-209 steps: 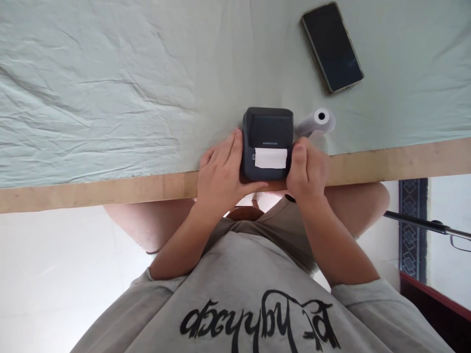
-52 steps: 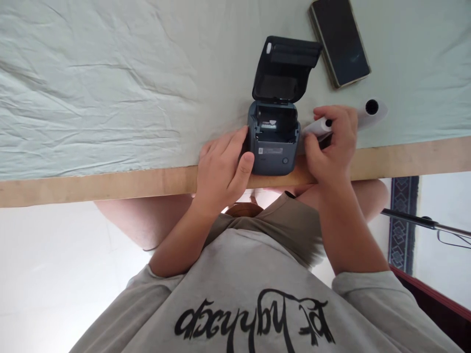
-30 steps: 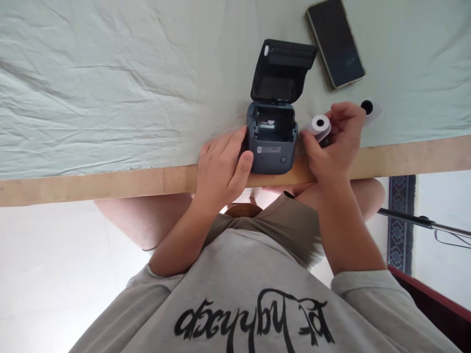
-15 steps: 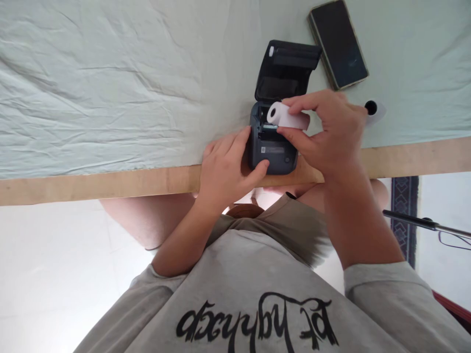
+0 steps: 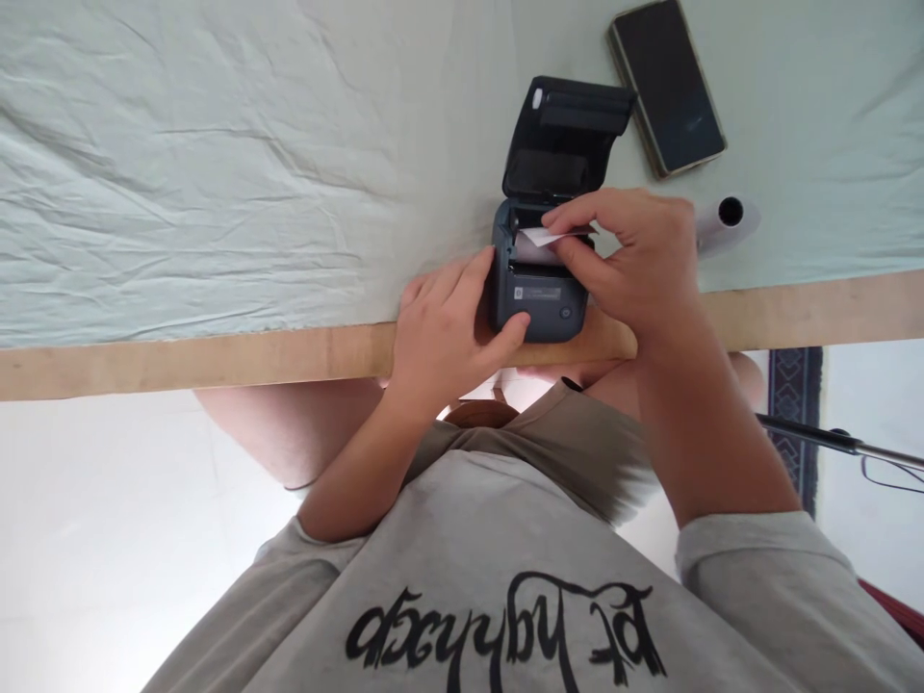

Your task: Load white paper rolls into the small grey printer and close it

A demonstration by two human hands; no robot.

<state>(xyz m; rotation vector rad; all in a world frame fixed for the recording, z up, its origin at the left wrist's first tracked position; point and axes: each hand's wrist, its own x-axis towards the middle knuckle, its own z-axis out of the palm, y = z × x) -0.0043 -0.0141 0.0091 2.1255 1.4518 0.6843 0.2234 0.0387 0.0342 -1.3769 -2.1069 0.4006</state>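
A small dark printer [image 5: 535, 303] sits at the table's near edge with its lid [image 5: 567, 135] swung up and back. A white paper roll [image 5: 535, 246] lies in the printer's open bay. My right hand [image 5: 635, 265] reaches over the bay and pinches the roll's loose paper end between thumb and forefinger. My left hand [image 5: 448, 337] is wrapped round the printer's left side, thumb on its front. A second white paper roll [image 5: 726, 223] lies on the cloth to the right.
A black phone [image 5: 668, 85] lies face up beyond the printer's lid at the upper right. A wrinkled pale green cloth [image 5: 217, 173] covers the table, whose wooden edge [image 5: 180, 364] runs across the view. A metal bar [image 5: 837, 445] sticks out at lower right.
The printer's lid was raised. My right hand picked a paper roll from the cloth, carried it left over the printer and set it into the bay. My left hand kept hold of the printer.
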